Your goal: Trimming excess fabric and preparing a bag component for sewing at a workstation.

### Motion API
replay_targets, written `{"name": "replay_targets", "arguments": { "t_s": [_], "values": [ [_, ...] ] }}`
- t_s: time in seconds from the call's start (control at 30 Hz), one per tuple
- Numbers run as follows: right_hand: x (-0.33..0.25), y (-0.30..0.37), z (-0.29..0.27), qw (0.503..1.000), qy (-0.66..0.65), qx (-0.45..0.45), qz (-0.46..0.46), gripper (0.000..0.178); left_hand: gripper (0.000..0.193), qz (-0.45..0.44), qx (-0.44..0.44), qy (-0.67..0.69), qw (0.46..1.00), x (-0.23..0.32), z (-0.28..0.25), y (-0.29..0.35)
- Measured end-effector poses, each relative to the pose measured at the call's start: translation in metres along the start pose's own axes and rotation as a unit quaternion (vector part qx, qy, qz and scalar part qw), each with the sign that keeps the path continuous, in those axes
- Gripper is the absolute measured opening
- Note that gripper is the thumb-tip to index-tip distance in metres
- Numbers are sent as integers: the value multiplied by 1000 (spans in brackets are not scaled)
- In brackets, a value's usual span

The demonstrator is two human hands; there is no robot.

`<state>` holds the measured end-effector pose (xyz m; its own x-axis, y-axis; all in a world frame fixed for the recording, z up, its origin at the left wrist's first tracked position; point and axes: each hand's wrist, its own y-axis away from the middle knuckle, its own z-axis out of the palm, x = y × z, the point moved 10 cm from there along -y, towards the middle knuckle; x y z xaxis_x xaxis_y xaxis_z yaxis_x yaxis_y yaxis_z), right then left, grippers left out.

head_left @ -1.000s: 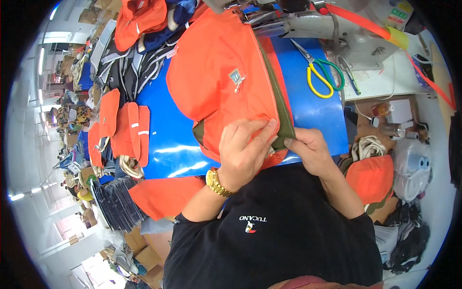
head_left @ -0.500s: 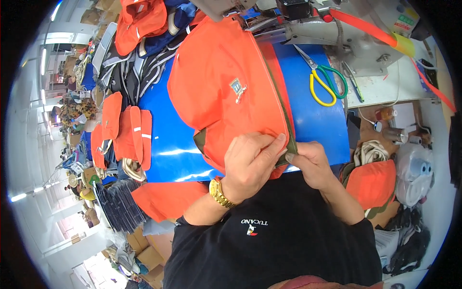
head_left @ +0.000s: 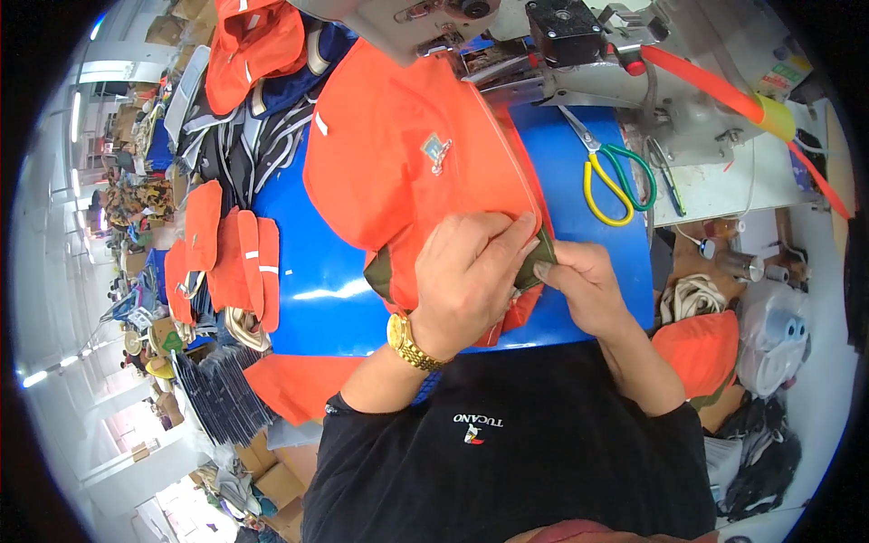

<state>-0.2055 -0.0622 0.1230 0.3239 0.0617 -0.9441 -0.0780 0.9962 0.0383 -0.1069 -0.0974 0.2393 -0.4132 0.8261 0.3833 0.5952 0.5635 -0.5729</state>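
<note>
A large orange fabric piece (head_left: 398,154) with a small embroidered emblem lies over the blue work surface (head_left: 317,308). Its far end sits beneath the sewing machine head (head_left: 407,27). Olive-green fabric (head_left: 536,258) shows along its right edge and at its lower left. My left hand (head_left: 471,271), with a gold watch on the wrist, lies over the near part of the orange fabric, its fingers gripping the edge. Just to its right, my right hand (head_left: 584,281) pinches the olive-green edge between thumb and fingers.
Scissors (head_left: 611,176) with yellow and green handles lie right of the fabric, beside tweezers (head_left: 668,176). Orange pieces (head_left: 244,262) and dark grey-trimmed pieces (head_left: 244,149) are heaped at left. A bundle of dark panels (head_left: 217,389) hangs near the left edge. More orange fabric (head_left: 701,353) sits at right.
My left hand has slid slightly up along the edge of the fabric. The olive-green edge is now folded outward between my hands. The whole view has shifted a little downward.
</note>
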Motion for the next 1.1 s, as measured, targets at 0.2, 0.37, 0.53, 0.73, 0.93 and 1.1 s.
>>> {"name": "replay_targets", "arguments": {
  "t_s": [0.2,0.37,0.53,0.73,0.93,1.1],
  "values": [
    [-3,-24,-1,1000,3,6,-5,24,30,0,11,-7,1000,-19,0,-17],
    [-5,-44,-5,1000,-4,11,-19,25,28,0,10,-29,1000,-37,1,-28],
    [-10,-66,-9,999,-15,32,-40,25,25,4,16,-34,999,-54,3,-41],
    [-7,-94,-7,999,9,-7,-36,25,23,28,34,-66,997,-72,-3,-52],
    [-7,-108,-30,999,-2,39,-10,30,23,32,90,-68,993,-83,4,-60],
    [-9,-122,-34,997,62,19,-32,29,45,12,95,-20,995,-63,-20,-9]
  ]
}}
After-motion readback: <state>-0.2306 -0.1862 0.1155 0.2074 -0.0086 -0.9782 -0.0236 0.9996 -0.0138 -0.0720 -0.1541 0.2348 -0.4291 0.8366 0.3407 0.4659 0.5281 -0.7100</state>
